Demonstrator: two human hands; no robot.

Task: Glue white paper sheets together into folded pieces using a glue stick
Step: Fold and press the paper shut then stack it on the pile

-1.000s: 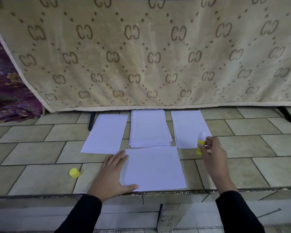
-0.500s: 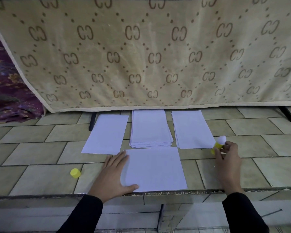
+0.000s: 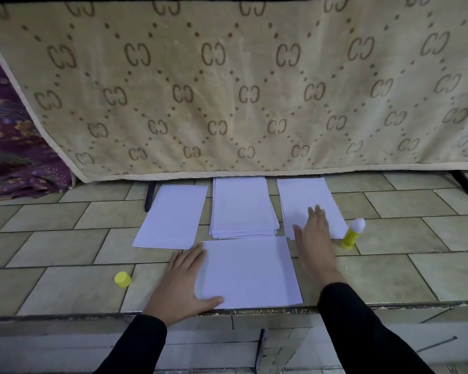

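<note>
on the tiled floor (image 3: 65, 238), the flat left hand (image 3: 183, 282) pins the near white paper sheet (image 3: 251, 273); the open right hand (image 3: 315, 236) touches the far-right white sheet (image 3: 308, 198) beside the upright yellow glue stick (image 3: 351, 235), likely fetching that sheet next.

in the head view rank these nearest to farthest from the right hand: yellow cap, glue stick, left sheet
1. glue stick, standing just right of the right hand.
2. left sheet, past the middle stack, on the left of the row.
3. yellow cap, on the tiles left of the left hand.
</note>
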